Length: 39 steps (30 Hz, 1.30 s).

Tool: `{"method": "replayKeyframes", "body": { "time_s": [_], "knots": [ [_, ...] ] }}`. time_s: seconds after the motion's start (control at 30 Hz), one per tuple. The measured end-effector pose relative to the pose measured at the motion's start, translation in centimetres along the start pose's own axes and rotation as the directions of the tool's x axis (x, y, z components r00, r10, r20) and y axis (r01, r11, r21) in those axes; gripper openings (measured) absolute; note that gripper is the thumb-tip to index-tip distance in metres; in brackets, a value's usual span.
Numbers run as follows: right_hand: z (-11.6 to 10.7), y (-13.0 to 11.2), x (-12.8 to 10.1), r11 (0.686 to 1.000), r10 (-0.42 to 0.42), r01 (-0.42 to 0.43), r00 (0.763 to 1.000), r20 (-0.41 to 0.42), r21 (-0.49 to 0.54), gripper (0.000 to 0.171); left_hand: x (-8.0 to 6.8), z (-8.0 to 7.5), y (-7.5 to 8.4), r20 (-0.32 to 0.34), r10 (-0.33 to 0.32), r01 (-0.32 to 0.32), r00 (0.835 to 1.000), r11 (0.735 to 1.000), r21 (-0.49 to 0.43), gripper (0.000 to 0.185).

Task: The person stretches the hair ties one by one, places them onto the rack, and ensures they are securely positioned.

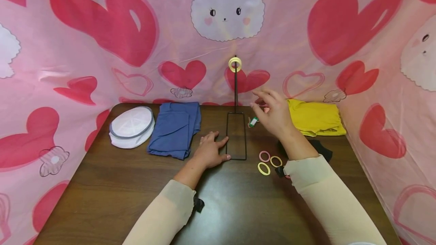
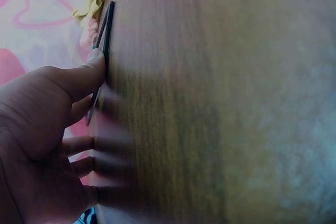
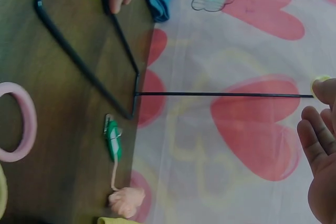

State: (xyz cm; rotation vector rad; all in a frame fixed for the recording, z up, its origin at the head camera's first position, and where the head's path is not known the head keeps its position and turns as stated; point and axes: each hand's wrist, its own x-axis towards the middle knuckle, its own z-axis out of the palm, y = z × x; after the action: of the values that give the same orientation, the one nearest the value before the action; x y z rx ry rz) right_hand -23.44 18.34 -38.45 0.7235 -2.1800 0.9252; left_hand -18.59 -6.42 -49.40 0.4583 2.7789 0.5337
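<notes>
Left hand [image 1: 212,152] is lying flat with straight fingers on the table [image 1: 102,184], thumb pressing the wire stand [image 1: 236,136] base, likely steadying it. Right hand [image 1: 272,113] is hovering open and empty near the post, which is carrying a yellow ring [image 1: 235,64] at the top. Three hair rings [image 1: 268,162] are lying loose by the right wrist. Right wrist view is showing the green clip [image 3: 113,140] with its pompom clearly; the head view barely is.
</notes>
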Motion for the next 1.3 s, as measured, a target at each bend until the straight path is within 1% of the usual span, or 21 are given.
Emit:
{"method": "replayKeyframes", "body": {
  "time_s": [0.23,0.43,0.63,0.73,0.93,1.13,1.3],
  "knots": [
    [-0.4,0.0,-1.7,1.000,0.005,-0.004,0.998,0.057,-0.010,0.041,-0.1,-0.1,0.1,0.002,-0.006,0.006,1.000,1.000,-0.008,0.075],
    [-0.5,0.4,-3.3,1.000,-0.009,0.010,0.997,0.082,-0.010,0.039,0.0,-0.1,0.0,0.002,-0.001,0.001,1.000,1.000,-0.004,0.075],
    [-0.9,0.8,-5.0,1.000,0.019,-0.020,0.989,0.145,0.005,0.042,0.1,0.0,0.0,-0.003,0.000,0.000,1.000,1.000,-0.001,0.075],
    [-1.2,0.9,-5.9,0.999,0.035,-0.035,0.981,0.192,-0.005,0.044,0.1,0.2,-0.1,-0.002,-0.004,0.004,1.000,1.000,0.002,0.076],
    [-1.6,1.3,-7.8,0.999,0.050,-0.046,0.965,0.259,-0.022,0.046,0.2,0.4,-0.2,-0.003,-0.012,0.012,1.000,1.000,-0.001,0.076],
    [-2.0,1.7,-9.5,0.998,0.069,-0.063,0.930,0.361,-0.029,0.048,0.2,0.5,-0.2,0.001,-0.015,0.015,1.000,1.000,-0.001,0.076],
    [-2.3,2.1,-10.7,0.997,0.071,-0.064,0.908,0.412,-0.031,0.048,0.2,0.4,-0.2,0.006,-0.017,0.017,1.000,1.000,-0.007,0.077]
  ]
}}
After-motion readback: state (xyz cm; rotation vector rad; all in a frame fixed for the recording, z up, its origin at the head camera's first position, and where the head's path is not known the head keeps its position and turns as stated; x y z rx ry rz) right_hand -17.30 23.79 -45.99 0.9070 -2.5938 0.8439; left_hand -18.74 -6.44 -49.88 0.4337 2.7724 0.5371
